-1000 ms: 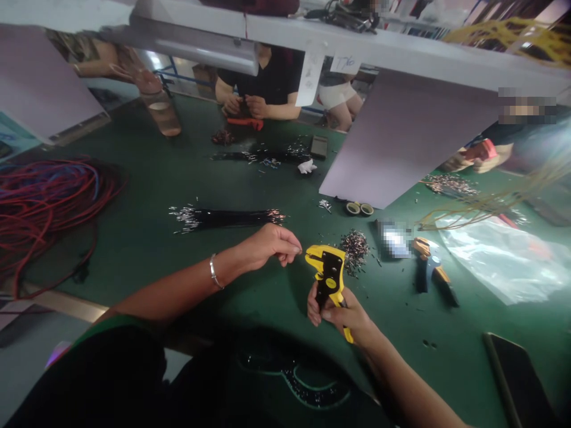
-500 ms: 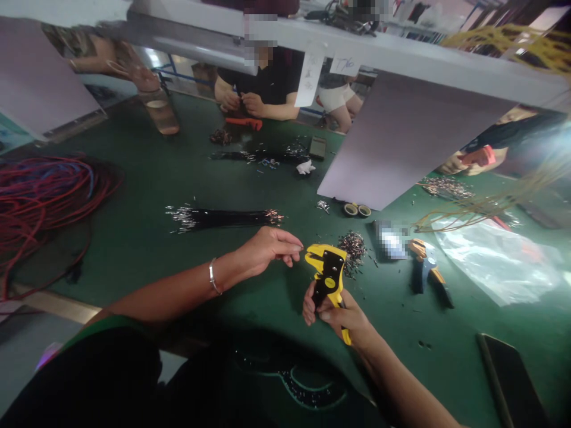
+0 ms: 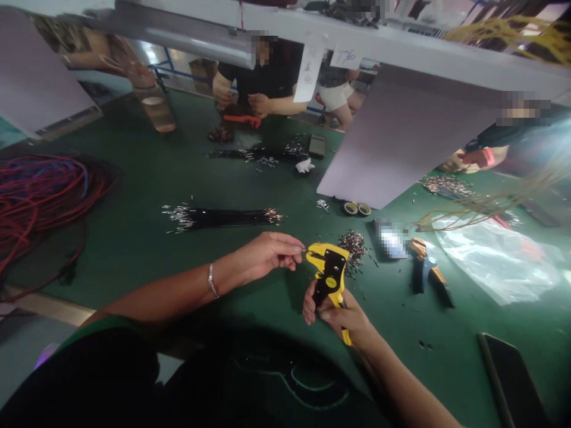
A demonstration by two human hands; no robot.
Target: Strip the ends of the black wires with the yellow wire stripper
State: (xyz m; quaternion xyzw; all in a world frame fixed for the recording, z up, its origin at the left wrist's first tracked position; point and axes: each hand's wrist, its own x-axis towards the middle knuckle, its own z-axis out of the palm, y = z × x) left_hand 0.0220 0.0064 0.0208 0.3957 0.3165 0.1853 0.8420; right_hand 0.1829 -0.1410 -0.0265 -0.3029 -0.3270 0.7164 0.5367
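My right hand [image 3: 332, 312] is wrapped round the handles of a yellow and black wire stripper [image 3: 331, 267], whose jaws point up and to the left. Right at those jaws are the pinched fingertips of my left hand [image 3: 274, 252]; something tiny and dark shows at their tips, too small to make out. Beyond the left hand lies a bundle of black wires [image 3: 227, 217], with silvery ends on the left and coppery ends on the right. A pile of small cut pieces [image 3: 353, 246] sits just behind the stripper.
At the right are a blue and orange tool [image 3: 426, 264], a clear plastic bag [image 3: 495, 255] and a phone [image 3: 513, 380]. Two tape rolls [image 3: 357, 209] lie by a white divider [image 3: 401, 137]. Red cables [image 3: 40, 208] are heaped at left. Other people work across the table.
My left hand has moved slightly to the right, bringing its fingertips up to the stripper's jaws. The right hand and stripper have hardly moved. Across the table, a person's hands have moved apart.
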